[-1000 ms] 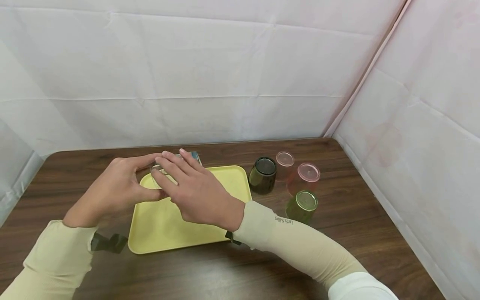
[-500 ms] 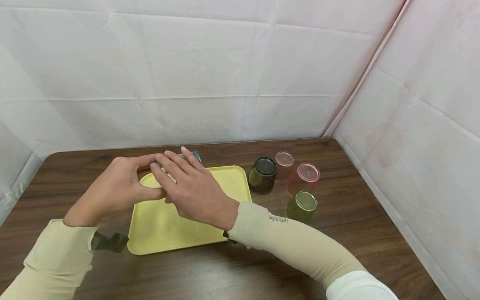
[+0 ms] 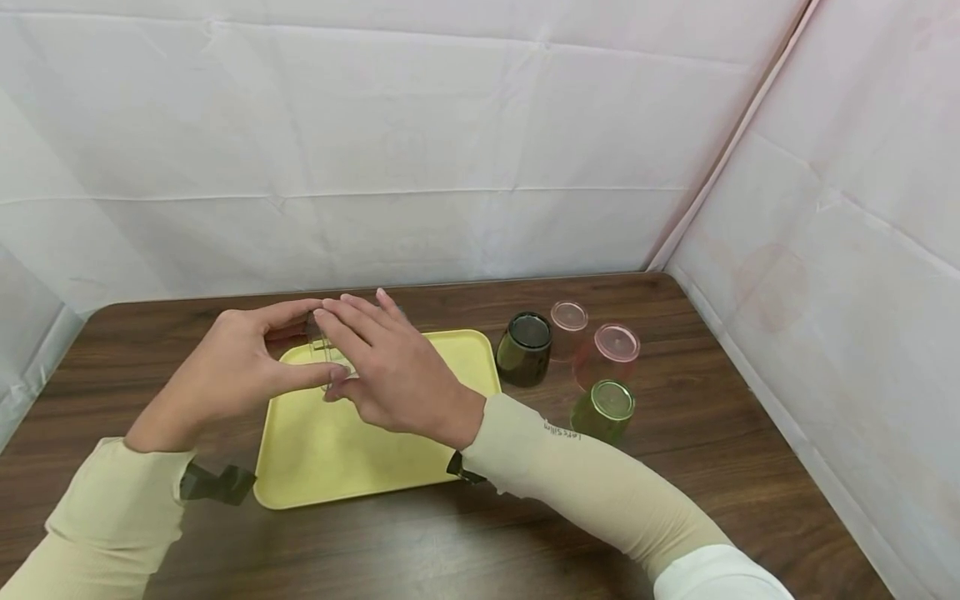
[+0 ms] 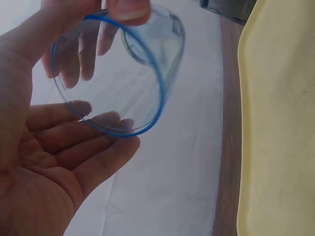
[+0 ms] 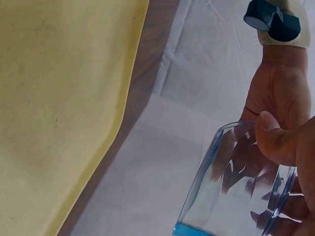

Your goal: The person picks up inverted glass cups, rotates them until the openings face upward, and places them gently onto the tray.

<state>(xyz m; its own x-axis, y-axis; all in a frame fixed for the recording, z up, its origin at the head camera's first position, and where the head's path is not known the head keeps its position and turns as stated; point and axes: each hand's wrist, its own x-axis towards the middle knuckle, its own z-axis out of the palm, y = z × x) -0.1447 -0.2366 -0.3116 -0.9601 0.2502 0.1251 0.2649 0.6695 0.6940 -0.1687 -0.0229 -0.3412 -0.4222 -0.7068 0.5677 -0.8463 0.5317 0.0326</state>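
Observation:
Both hands hold a clear drinking glass point(image 4: 170, 51) with a blue-tinted rim over the far left part of the yellow tray point(image 3: 375, 467). The glass lies tilted on its side, its mouth toward the left palm. Thumb and fingers of the left hand point(image 3: 232, 358) grip it around the rim. From the other side, the right hand point(image 3: 408, 375) grips the body with its thumb point(image 5: 275, 140) and fingers. In the head view the right hand hides most of the glass; its clear wall shows between the hands.
Right of the tray, several upturned tumblers stand on the wooden table point(image 3: 480, 550): a dark one point(image 3: 525, 354), a pale pink one point(image 3: 570, 333), a pink one point(image 3: 607, 358) and a green one point(image 3: 603, 412). White cloth walls point(image 3: 420, 150) border the table behind and at right.
The glass has turned slightly between the hands, and its blue part beyond the right fingers is now mostly hidden. The thumbs have come together; the tumblers and tray stay put.

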